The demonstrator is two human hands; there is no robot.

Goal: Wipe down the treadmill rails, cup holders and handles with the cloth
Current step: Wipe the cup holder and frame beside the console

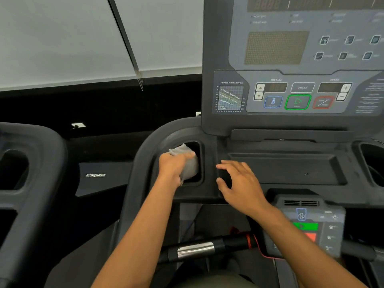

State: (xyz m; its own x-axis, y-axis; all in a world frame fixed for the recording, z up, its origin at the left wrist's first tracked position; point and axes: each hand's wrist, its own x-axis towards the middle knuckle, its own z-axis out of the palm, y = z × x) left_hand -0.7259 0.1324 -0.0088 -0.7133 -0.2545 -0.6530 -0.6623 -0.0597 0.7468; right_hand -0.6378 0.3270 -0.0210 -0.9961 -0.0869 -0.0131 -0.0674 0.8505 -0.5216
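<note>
Our left hand (173, 166) grips a bunched pale grey cloth (188, 163) and presses it into the dark, rounded-rectangular left cup holder (197, 148) of the black treadmill console (270, 169). Our right hand (241, 183) rests with fingers spread and empty on the console just beside that holder, at the left edge of the shallow centre tray (291, 169). Below our forearms runs a black handle with a silver metal sensor band (195, 249).

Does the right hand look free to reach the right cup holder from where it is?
Probably yes. The right hand is empty, resting on the tray edge, and nothing stands between it and the right cup holder.
</note>
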